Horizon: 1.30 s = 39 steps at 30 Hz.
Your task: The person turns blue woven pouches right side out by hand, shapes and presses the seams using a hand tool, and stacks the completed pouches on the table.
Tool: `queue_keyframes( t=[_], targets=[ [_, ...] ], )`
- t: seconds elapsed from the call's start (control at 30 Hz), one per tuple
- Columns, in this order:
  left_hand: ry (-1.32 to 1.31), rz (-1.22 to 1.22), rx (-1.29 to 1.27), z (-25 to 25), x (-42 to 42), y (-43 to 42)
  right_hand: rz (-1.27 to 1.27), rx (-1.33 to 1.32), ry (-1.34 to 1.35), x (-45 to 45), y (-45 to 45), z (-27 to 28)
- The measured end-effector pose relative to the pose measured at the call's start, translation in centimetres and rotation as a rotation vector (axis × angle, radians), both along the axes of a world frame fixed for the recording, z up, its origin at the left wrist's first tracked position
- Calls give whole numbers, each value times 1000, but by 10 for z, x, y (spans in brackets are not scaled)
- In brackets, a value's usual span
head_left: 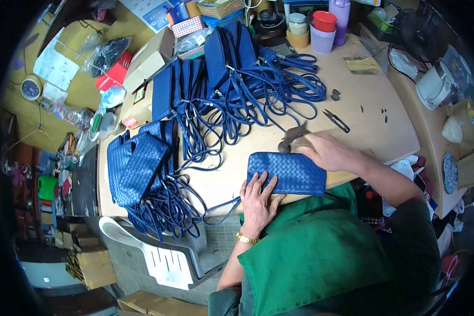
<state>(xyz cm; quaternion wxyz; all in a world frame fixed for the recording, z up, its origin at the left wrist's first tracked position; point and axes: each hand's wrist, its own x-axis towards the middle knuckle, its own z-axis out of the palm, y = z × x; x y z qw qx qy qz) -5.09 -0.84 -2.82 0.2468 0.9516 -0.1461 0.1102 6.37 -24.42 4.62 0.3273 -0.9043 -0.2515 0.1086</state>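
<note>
A blue woven-pattern wristlet pouch (295, 173) lies flat at the table's front edge. My left hand (257, 203), with a gold watch at its wrist, rests on the pouch's lower left part, fingers stretched out and spread over it. My right hand (329, 152) is closed around a hammer (289, 140). The hammer's dark head is at the pouch's top edge; whether it touches cannot be made out. Most of its handle is hidden by my hand. A thin blue strap (221, 207) runs left from beside my left hand.
Several blue pouches (137, 168) with looped straps are stacked at the left, and more pouches (221, 58) stand at the back. Thread snips (336, 120) lie on the table (374, 131) to the right. Cups (322, 37) stand behind. A white plastic chair (166, 263) is at the lower left.
</note>
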Motion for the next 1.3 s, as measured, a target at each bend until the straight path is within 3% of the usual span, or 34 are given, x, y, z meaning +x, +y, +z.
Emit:
queue_keyframes(
  t=[0.07, 0.13, 0.23, 0.33, 0.37, 0.4, 0.47, 0.5, 0.6, 0.67, 0.73, 0.8, 0.9, 0.97, 1.1, 1.17, 1.2, 1.27, 1.3],
  targets=[
    [-43, 15, -15, -6, -1, -1, 82, -73, 79, 13, 27, 15],
    [-92, 19, -24, -8, 1, 0, 289, -262, -50, 20, 56, 28],
    [-113, 7, -33, -9, 1, 2, 277, -85, -70, 23, 91, 44],
    [-113, 25, -63, -8, 2, 0, 467, -16, -232, 39, 100, -8],
    [-115, 29, -58, -8, 1, 0, 406, -222, -114, 41, 94, -13],
    [-120, 30, -58, -8, 0, 0, 449, -86, -193, 55, 91, -31],
    [-115, 45, -64, -10, 1, -1, 437, -511, -337, 62, 95, 20],
    [-112, 37, -79, -8, 1, -1, 404, -511, -307, 65, 102, 33],
    [-105, 38, -70, -8, 1, -1, 250, -22, -138, 57, 113, 32],
    [-110, 37, -68, -9, 1, -2, 299, -149, -95, 62, 105, -1],
    [-116, 34, -61, -9, 0, 0, 345, -270, -54, 61, 104, 11],
    [-112, 39, -67, -9, 1, -1, 411, -472, -196, 68, 100, 35],
    [-77, 26, -96, 0, 2, -1, 321, -308, -149, 53, 99, 18],
    [-51, 11, -122, 6, 5, 2, 285, -152, -97, 47, 88, -29],
    [-58, -60, -205, -6, 15, 20, 277, -344, -117, 52, 89, 17],
    [32, -116, -333, -11, 27, 31, 216, -208, -84, 50, 90, 4],
    [-120, 62, -380, -6, 30, 22, 155, -74, -51, 47, 89, 0],
    [-226, 330, -49, 12, 31, 16, 212, -221, 8, 48, 74, -1],
    [-225, 316, -45, 12, 32, 18, 182, -225, 65, 46, 67, 3]
  ],
)
